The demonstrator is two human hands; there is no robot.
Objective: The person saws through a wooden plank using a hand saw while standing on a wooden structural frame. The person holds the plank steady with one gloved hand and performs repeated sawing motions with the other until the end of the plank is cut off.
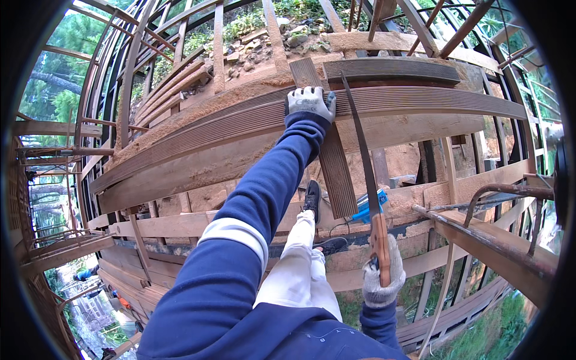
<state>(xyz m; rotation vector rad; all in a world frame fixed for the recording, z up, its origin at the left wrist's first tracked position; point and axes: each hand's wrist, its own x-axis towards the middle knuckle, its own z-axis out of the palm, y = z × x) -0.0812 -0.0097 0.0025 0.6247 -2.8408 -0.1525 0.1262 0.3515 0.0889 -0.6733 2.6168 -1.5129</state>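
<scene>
My left hand [311, 102], in a grey-white work glove, is closed over a short grooved board [336, 174] where it crosses a long grooved decking board [420, 101]. My right hand [384, 277], gloved too, grips the wooden handle of a handsaw [364, 153] at lower right. The saw's long dark blade slants up and away over the long board, just right of the short board. Whether its teeth touch the wood, I cannot tell. Behind lies a shorter grooved board [396, 70].
Open timber joists [174, 225] run below, dusted with sawdust. A blue power tool [367, 207] with a cord sits near the saw. My shoe [312, 197] stands on the frame. Rusty metal pipes [510, 189] and a beam [492, 237] stand at right. Rubble ground [246, 51] shows beyond.
</scene>
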